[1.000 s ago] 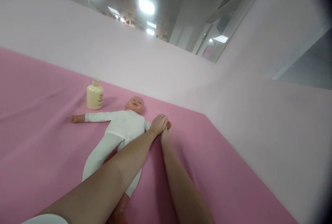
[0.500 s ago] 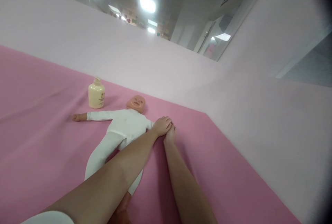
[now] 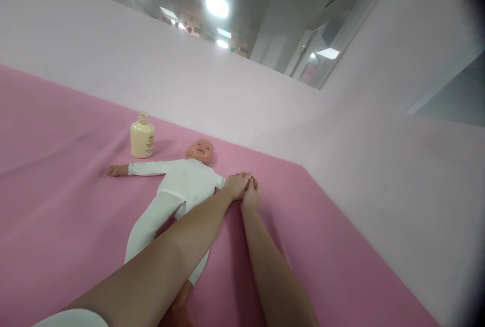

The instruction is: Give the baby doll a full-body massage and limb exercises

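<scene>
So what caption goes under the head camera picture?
Left hand and right hand hold the end of one arm of a white-clad doll on pink cover, a cream bottle nearby.

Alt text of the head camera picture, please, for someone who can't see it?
A person's left hand and right hand clasp one arm of a white-clothed doll lying face-up on a pink surface. A cream bottle stands beyond its other arm.

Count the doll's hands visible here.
2: one doll hand lies on the pink cover near the bottle; the other doll hand, partly hidden, is between the person's left hand and right hand.
</scene>
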`<state>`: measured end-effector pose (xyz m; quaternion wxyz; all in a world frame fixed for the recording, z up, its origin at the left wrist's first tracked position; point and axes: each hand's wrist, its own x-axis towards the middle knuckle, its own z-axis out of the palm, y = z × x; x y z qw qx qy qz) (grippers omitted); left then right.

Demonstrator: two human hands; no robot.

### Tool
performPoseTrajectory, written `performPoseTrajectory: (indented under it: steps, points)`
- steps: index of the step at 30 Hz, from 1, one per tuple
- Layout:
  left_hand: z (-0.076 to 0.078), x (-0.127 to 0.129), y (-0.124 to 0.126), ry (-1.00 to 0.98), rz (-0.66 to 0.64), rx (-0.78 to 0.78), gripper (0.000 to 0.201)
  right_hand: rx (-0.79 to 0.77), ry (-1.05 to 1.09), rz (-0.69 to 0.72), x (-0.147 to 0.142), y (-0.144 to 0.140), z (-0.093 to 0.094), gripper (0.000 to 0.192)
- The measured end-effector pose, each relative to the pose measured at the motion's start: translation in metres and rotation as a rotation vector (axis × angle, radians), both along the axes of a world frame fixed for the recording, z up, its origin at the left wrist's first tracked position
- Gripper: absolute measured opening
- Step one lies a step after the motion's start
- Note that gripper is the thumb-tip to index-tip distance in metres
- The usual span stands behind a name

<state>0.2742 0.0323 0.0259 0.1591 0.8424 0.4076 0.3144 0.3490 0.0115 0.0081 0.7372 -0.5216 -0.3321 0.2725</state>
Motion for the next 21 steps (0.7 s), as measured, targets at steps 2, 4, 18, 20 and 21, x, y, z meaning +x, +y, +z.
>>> performPoseTrajectory:
  steps: [2, 4, 18, 20, 21]
  points:
    - [-0.001, 0.001, 0.001, -0.007, 0.033, -0.044, 0.035, 0.004, -0.024, -0.002, 0.0, -0.002, 0.001, 0.032]
    - [-0.001, 0.001, 0.002, -0.01, 0.059, -0.083, 0.034, 0.002, -0.057, -0.001, -0.001, -0.004, 0.002, 0.036]
    - [-0.001, 0.001, 0.005, -0.022, 0.057, -0.085, 0.039, -0.007, -0.209, -0.003, -0.005, -0.009, 0.007, 0.035]
    - [0.0, 0.001, 0.005, -0.018, 0.066, -0.087, 0.04, -0.001, -0.208, -0.003, -0.006, -0.011, 0.008, 0.033]
    - [0.0, 0.001, 0.005, -0.018, 0.075, -0.09, 0.041, 0.003, -0.207, -0.001, -0.006, -0.011, 0.008, 0.033]
